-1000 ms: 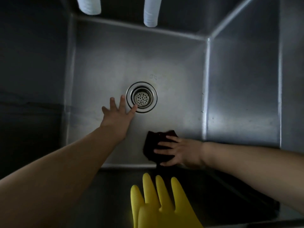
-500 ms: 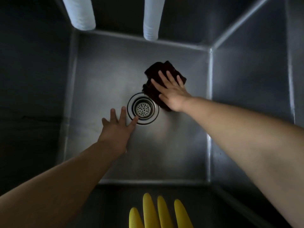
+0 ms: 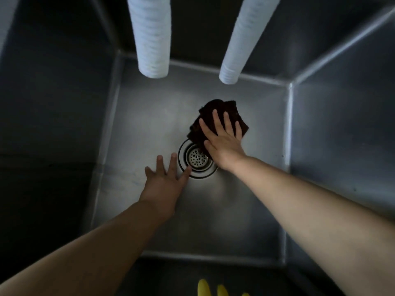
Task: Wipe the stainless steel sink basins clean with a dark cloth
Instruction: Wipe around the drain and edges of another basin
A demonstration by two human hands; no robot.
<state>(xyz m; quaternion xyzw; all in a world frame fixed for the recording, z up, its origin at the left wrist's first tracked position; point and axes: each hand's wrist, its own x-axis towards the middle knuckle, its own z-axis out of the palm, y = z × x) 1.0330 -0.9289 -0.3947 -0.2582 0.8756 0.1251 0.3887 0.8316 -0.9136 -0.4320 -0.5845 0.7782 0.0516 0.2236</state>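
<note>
I look straight down into a deep stainless steel sink basin (image 3: 213,221). A round perforated drain strainer (image 3: 197,160) sits in the middle of its floor. My right hand (image 3: 222,137) lies flat, fingers spread, pressing a dark folded cloth (image 3: 211,116) onto the floor just beyond and right of the drain; the cloth's near edge overlaps the drain rim. My left hand (image 3: 165,182) rests flat on the basin floor to the left of the drain, fingers apart, one fingertip touching the drain rim. It holds nothing.
Two white ribbed hoses (image 3: 151,35) (image 3: 239,48) hang down over the back of the basin. The basin's steel walls (image 3: 342,135) rise steeply on all sides. Yellow rubber glove fingertips (image 3: 213,289) show at the bottom edge, over the near rim.
My right hand has slid the cloth from the near right corner across the floor to beyond the drain. My left hand has stayed beside the drain. The view has moved closer in.
</note>
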